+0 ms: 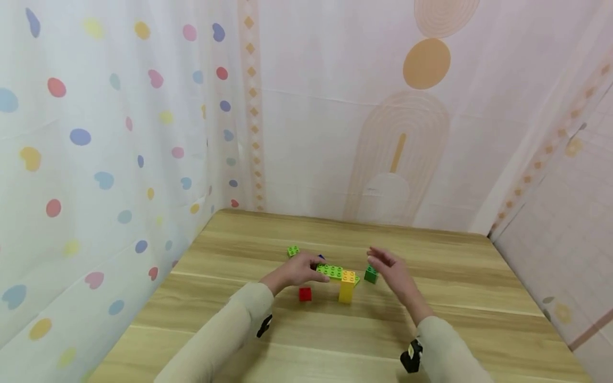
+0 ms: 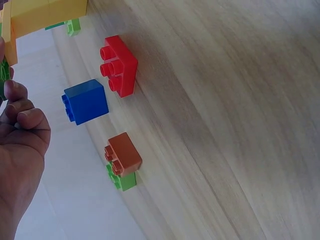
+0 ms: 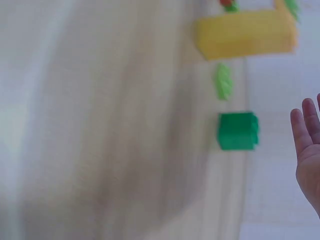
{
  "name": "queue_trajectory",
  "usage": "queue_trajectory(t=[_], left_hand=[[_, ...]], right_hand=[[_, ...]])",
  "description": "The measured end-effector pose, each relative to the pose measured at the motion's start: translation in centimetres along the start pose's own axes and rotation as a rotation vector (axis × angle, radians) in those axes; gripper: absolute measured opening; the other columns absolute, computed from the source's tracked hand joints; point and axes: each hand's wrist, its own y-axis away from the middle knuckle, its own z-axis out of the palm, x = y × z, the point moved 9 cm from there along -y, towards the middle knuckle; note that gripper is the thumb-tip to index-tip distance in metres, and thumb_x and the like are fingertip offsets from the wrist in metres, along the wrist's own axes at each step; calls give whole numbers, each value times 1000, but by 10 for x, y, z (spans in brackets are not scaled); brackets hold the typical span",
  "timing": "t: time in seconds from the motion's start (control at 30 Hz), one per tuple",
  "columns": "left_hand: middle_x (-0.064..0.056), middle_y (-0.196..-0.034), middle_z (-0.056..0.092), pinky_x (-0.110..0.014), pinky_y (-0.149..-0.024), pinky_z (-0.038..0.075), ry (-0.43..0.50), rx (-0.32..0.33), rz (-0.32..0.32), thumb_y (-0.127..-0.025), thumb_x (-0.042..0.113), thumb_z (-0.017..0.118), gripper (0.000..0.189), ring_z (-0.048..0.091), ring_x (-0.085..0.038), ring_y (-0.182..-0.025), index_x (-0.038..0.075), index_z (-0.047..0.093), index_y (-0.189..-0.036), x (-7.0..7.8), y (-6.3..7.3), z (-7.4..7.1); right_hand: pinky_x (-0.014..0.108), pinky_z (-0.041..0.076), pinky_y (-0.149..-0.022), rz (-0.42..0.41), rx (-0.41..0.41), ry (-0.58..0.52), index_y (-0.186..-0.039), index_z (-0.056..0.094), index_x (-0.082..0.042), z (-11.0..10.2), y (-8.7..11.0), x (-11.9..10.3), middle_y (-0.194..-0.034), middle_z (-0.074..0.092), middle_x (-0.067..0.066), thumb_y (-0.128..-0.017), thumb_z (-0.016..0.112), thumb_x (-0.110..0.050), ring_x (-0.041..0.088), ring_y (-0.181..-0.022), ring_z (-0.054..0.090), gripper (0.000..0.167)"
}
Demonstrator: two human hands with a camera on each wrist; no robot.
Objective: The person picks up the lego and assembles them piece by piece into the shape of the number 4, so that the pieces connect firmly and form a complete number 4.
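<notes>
My left hand [image 1: 299, 270] pinches one end of a long lime green brick [image 1: 330, 271]. At that brick's other end stands a tall yellow block tower [image 1: 347, 290]; the left wrist view shows part of the yellow tower [image 2: 47, 17] beside the curled fingertips. My right hand [image 1: 390, 271] holds nothing, its fingers extended above and beside a dark green brick [image 1: 371, 274]. In the right wrist view the fingers [image 3: 301, 130] appear at the right edge, apart from the dark green brick [image 3: 237, 131].
Close to the left hand lie a red brick [image 1: 305, 294], a blue brick [image 1: 321, 258] and a small lime green brick [image 1: 293, 251]. A brown brick [image 2: 126, 154] overlaps the lime green one in the left wrist view. Everything is on a wooden table [image 1: 431, 266] with curtains behind.
</notes>
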Motion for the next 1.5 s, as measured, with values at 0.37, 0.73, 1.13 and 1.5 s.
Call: queue_trajectory(t=[0.37,0.73,1.13,1.5], left_hand=[[1,-71,49,-27,-59,37,-3,-3,13,-87,25,79,44,42,-13,-66,8,68,-127,1,0,-2],[0,-76,55,-27,-61,40,0,1,3,-86,26,79,45,46,-14,-70,7,69,-126,1,-1,-1],[1,-78,56,-27,-62,40,-40,4,0,-86,27,79,44,46,-13,-72,10,70,-125,7,-1,0],[0,-76,55,-27,-61,39,-42,-11,2,-86,26,79,43,46,-13,-70,9,70,-125,5,0,0]], right_hand=[[45,45,-101,62,94,59,-146,47,-3,-36,-21,21,-141,53,19,-102,59,-30,30,-122,55,54],[50,41,-104,171,60,136,-148,43,-2,-22,-18,66,-144,48,21,-97,67,-25,37,-130,47,61],[49,42,-102,178,63,160,-145,46,2,-12,-13,71,-134,55,24,-94,70,-19,36,-123,52,60],[52,41,-102,176,78,229,-135,56,3,-11,-10,73,-133,56,24,-95,69,-17,38,-122,52,48]])
